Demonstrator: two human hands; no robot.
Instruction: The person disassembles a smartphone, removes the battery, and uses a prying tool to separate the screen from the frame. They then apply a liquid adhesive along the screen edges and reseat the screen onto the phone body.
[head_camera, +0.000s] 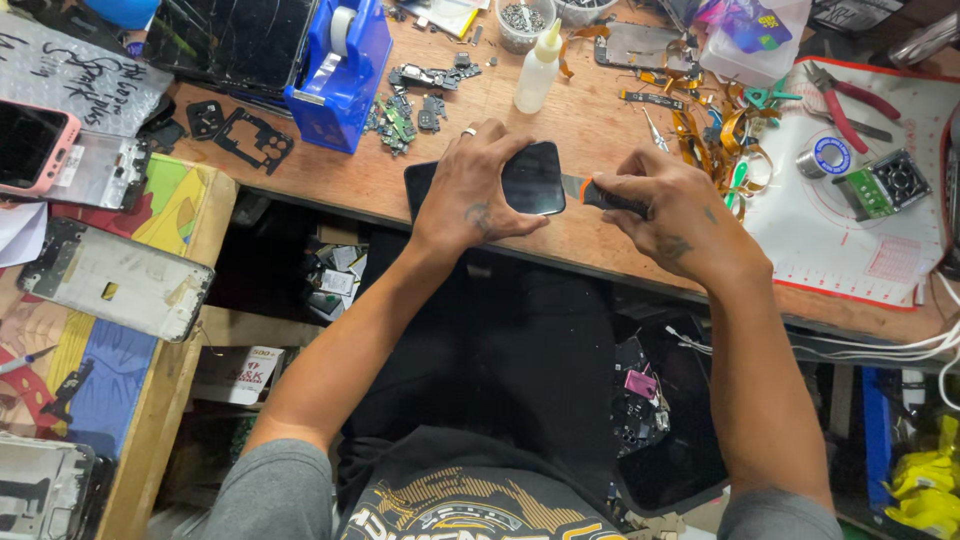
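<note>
Phone (530, 180) under left hand (470, 190); blade tool (597, 195) in right hand (670, 205)

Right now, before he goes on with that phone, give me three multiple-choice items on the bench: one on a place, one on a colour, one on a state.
1. Where does the tape dispenser stand relative to the black phone?
A. Up and to the left of it
B. Right of it on the white mat
C. Under the bench

2. What colour are the handles of the pliers on the white mat?
A. Green
B. Red
C. Yellow

3. What is the left hand doing?
A. Hanging off the bench
B. Holding the squeeze bottle
C. Pressing down on the phone

Answers: 1 A, the blue dispenser sits toward the far left of the phone. 2 B, both handles show red. 3 C, its fingers spread across the phone while the right hand holds an orange-collared blade tool at the phone's edge.
</note>
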